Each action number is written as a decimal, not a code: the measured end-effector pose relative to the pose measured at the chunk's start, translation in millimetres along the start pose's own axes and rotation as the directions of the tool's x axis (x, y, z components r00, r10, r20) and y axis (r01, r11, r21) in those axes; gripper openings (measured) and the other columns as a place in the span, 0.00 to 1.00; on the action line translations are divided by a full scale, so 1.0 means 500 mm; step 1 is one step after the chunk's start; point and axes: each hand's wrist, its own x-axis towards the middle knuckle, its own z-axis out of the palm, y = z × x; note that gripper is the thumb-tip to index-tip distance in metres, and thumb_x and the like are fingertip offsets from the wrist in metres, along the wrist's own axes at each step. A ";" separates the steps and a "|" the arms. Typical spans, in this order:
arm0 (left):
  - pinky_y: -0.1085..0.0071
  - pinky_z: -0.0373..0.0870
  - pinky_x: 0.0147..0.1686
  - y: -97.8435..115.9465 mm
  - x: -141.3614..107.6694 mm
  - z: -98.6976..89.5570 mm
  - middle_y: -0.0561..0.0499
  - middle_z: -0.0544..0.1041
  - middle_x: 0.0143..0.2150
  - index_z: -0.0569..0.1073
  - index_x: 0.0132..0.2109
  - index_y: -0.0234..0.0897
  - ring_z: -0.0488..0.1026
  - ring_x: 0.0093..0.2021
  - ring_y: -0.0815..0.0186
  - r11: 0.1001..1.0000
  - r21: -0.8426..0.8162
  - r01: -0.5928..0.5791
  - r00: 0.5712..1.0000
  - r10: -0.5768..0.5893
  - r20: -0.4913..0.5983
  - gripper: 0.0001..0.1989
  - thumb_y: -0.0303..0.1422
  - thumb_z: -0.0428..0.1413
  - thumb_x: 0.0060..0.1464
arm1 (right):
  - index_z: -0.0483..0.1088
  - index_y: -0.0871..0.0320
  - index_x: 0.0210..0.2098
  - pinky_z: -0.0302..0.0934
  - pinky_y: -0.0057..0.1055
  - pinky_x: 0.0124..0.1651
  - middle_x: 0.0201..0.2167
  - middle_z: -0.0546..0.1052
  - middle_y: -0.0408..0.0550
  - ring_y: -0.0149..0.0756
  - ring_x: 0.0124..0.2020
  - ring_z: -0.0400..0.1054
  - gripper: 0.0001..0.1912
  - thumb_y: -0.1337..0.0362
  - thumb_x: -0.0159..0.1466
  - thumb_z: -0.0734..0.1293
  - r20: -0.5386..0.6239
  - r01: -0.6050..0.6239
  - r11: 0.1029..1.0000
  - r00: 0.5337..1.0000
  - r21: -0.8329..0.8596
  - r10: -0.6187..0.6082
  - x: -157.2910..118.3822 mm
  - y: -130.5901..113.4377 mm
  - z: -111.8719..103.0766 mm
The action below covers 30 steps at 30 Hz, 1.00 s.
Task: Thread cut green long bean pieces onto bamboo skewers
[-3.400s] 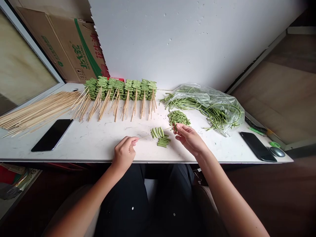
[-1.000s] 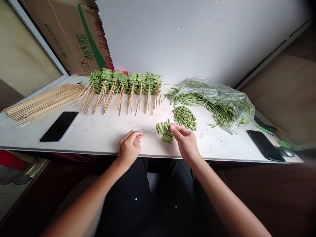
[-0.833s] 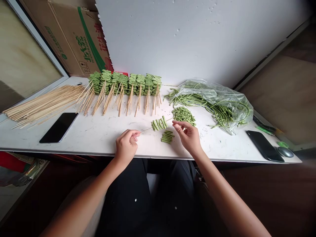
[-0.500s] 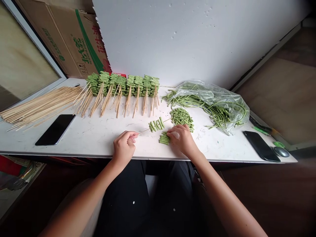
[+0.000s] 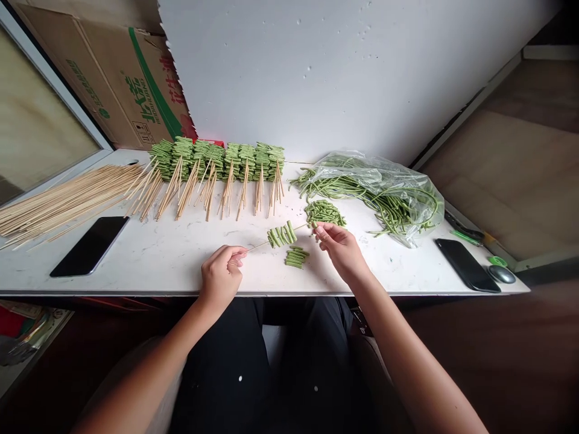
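Between the closed fingertips of the right hand (image 5: 338, 248), a short bean piece (image 5: 312, 225) is pinched, its end turned toward the tip of a thin skewer (image 5: 257, 246); whether it is pierced cannot be told at this size. By the thumb and curled fingers of the left hand (image 5: 221, 271), the opposite end of the skewer is gripped, so that it is held slantwise above the counter (image 5: 172, 265), with its tip raised toward the right hand. Along the middle of the skewer, several threaded bean pieces (image 5: 281, 235) are carried side by side, crosswise to the stick. Just below them, a small row of cut pieces (image 5: 295, 258) is laid on the counter, and just behind the right hand a larger pile of cut pieces (image 5: 324, 211) is heaped. Farther back, long beans (image 5: 337, 187) are partly covered by a clear plastic bag (image 5: 418, 199). At the back left, filled skewers (image 5: 244, 161) are stacked in a line, with their bare sticks pointed forward, and beside them bare skewers (image 5: 67, 199) are spread. A dark phone (image 5: 90, 247) is placed in front of these; another phone (image 5: 468, 265) is seen at the far right, beside a mouse (image 5: 502, 274). Behind the left side, a cardboard box (image 5: 113, 84) is leaned.
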 end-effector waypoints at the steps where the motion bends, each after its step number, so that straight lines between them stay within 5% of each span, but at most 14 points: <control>1: 0.73 0.77 0.37 0.000 -0.001 0.000 0.53 0.82 0.34 0.79 0.39 0.36 0.80 0.33 0.67 1.000 0.006 -0.005 1.000 0.005 0.000 0.20 0.15 0.47 0.52 | 0.82 0.52 0.41 0.60 0.32 0.36 0.37 0.78 0.46 0.35 0.36 0.67 0.20 0.46 0.57 0.80 0.031 -0.035 0.996 0.999 0.083 0.033 -0.001 -0.003 0.002; 8: 0.73 0.77 0.37 0.001 -0.003 0.002 0.52 0.82 0.34 0.80 0.40 0.37 0.81 0.34 0.66 1.000 0.019 -0.009 1.000 0.009 0.012 0.20 0.15 0.47 0.52 | 0.83 0.51 0.37 0.61 0.30 0.37 0.38 0.78 0.46 0.33 0.39 0.67 0.16 0.50 0.56 0.82 0.071 -0.098 0.959 0.994 0.267 0.082 -0.014 -0.018 0.017; 21: 0.73 0.77 0.36 -0.002 -0.006 0.001 0.52 0.82 0.35 0.79 0.40 0.37 0.79 0.32 0.67 1.000 0.008 -0.012 0.999 0.011 0.047 0.21 0.15 0.46 0.52 | 0.81 0.52 0.37 0.65 0.34 0.39 0.40 0.80 0.50 0.38 0.40 0.69 0.24 0.39 0.55 0.78 0.032 -0.061 0.994 0.998 0.090 0.058 -0.019 -0.018 0.030; 30: 0.74 0.77 0.36 -0.003 -0.005 0.002 0.51 0.82 0.35 0.79 0.40 0.36 0.80 0.33 0.67 1.000 0.011 -0.028 0.999 0.028 0.034 0.22 0.14 0.46 0.50 | 0.84 0.51 0.33 0.63 0.32 0.36 0.36 0.78 0.46 0.34 0.37 0.67 0.14 0.50 0.54 0.81 -0.006 -0.065 0.974 0.998 0.217 0.067 -0.021 -0.019 0.033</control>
